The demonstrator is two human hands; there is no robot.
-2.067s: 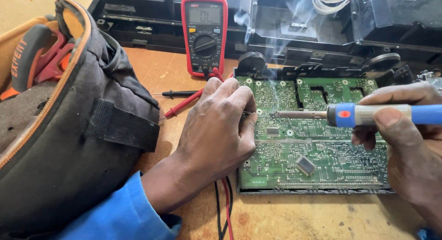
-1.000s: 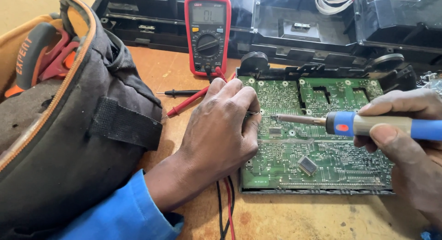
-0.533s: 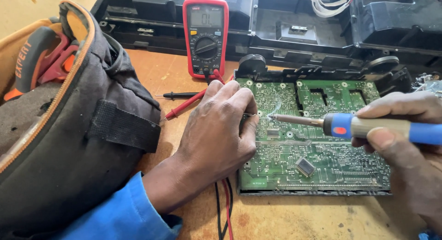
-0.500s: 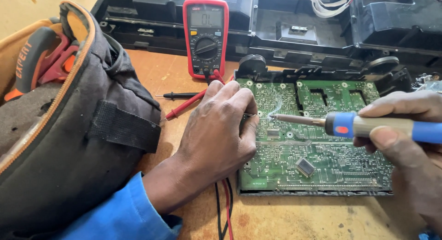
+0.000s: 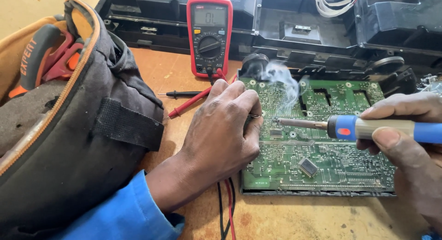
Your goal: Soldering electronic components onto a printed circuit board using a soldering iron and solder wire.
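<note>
Head view: soldering iron [image 5: 363, 127] over circuit board [image 5: 322, 166]

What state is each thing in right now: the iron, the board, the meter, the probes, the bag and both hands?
Soldering iron: held level, tip over the board, smoke rising.
Circuit board: flat on the table, solder side up.
Multimeter: switched on, display lit.
Red probe: lying on the table, unused.
Black probe: lying on the table, unused.
Tool bag: unzipped, pliers inside.
Left hand: resting on the board's left edge.
Right hand: closed round the iron's handle.
</note>
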